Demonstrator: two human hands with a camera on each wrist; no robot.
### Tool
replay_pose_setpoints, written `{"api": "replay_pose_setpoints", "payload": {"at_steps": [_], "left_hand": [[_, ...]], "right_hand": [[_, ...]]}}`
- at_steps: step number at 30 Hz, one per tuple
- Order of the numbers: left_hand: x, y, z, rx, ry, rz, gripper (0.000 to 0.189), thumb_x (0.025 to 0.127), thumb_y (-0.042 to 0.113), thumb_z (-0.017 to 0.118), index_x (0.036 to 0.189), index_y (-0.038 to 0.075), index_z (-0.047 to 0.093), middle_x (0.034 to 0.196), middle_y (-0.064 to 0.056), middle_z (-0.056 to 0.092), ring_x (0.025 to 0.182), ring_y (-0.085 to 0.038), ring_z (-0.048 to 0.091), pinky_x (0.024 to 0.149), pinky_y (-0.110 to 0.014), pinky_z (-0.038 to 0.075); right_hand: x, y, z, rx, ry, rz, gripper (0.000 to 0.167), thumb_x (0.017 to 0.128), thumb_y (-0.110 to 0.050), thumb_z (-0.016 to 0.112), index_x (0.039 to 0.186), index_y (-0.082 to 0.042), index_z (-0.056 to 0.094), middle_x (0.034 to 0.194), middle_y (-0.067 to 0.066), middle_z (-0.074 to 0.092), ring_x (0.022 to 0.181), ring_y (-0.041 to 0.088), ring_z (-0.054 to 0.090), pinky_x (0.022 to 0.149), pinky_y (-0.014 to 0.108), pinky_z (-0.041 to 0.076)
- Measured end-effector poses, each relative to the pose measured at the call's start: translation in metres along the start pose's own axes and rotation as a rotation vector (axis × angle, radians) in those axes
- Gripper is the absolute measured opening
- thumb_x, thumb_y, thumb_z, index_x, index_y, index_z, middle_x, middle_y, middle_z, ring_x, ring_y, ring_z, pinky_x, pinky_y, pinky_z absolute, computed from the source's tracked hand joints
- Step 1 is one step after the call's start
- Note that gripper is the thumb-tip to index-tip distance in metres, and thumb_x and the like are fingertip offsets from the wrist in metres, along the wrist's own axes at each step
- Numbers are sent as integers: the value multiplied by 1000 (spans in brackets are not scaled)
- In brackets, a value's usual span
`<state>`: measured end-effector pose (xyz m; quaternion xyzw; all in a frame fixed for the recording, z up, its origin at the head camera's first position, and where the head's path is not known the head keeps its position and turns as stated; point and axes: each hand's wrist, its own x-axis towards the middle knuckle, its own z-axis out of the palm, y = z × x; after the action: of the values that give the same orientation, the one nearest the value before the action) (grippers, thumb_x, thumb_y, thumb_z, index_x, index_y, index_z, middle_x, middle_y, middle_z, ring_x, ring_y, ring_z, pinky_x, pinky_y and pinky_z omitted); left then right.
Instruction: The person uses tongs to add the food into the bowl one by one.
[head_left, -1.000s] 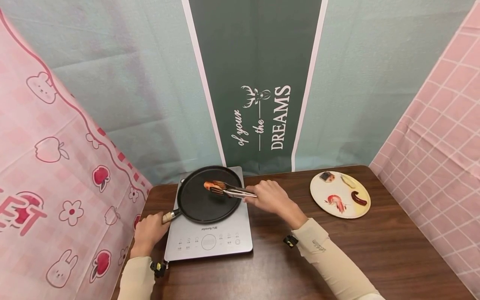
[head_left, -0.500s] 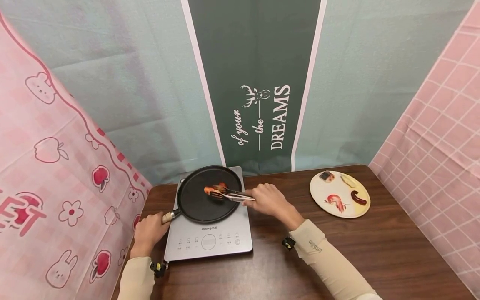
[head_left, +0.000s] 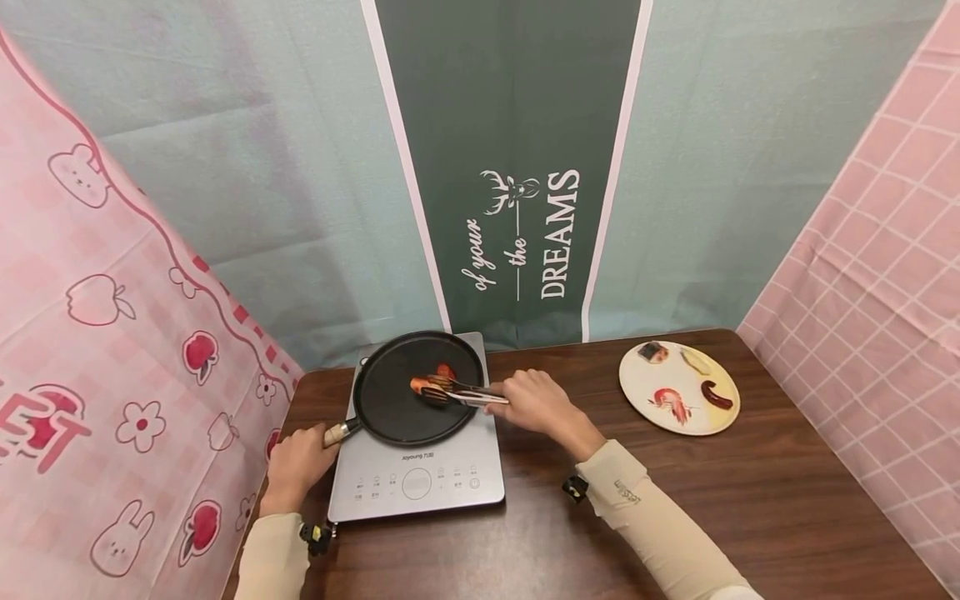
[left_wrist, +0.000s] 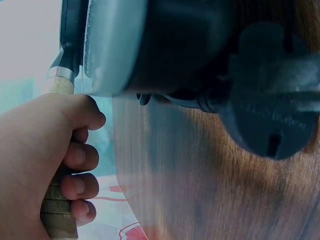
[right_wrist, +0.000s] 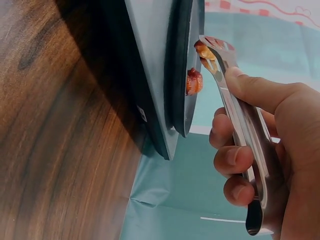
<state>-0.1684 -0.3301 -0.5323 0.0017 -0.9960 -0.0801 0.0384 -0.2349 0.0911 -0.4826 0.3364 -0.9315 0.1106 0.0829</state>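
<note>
My left hand (head_left: 298, 462) grips the wooden handle (left_wrist: 61, 86) of a round black frying pan (head_left: 397, 417). The pan sits on a silver induction cooker (head_left: 417, 508). With my right hand (head_left: 536, 400) I hold metal tongs (right_wrist: 245, 120), their slotted tips low over the middle of the pan. An orange-brown food piece (right_wrist: 204, 52) is between the tips, partly hidden by them. A second, reddish-orange food piece (right_wrist: 194, 82) lies on the pan surface beside the tongs; its exact kind is hard to tell.
To the right, a round plate (head_left: 637, 392) bears a shrimp (head_left: 675, 406), a dark red sausage-like piece (head_left: 717, 396), a pale yellow piece (head_left: 697, 362) and a dark-and-pink piece (head_left: 654, 353). Fabric hangs behind and on both sides of the brown wooden table (head_left: 555, 533).
The tongs have dipped slightly and turned, and my right hand has shifted a little left. The reddish-orange piece now shows apart behind the tips. My left hand and the pan stay put.
</note>
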Motion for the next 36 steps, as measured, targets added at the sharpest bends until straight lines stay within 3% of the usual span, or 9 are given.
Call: {"api": "replay_pose_setpoints", "payload": {"at_steps": [21, 36], "left_hand": [[0, 0, -1, -10, -8, -11, 26, 92, 25, 75, 85, 5, 61, 73, -18, 67, 60, -39, 64, 55, -56, 46], [1, -1, 1, -6, -8, -8, 25, 92, 25, 74, 87, 4, 61, 72, -17, 66, 59, -37, 62, 54, -53, 45]], "right_hand": [[0, -3, 6, 29, -59, 51, 31, 93, -46, 79, 77, -23, 67, 60, -6, 55, 52, 15, 47, 53, 38, 41], [-2, -2, 6, 24, -73, 84, 35, 90, -53, 80, 80, -22, 69, 58, -5, 53, 51, 16, 49, 53, 39, 43]]}}
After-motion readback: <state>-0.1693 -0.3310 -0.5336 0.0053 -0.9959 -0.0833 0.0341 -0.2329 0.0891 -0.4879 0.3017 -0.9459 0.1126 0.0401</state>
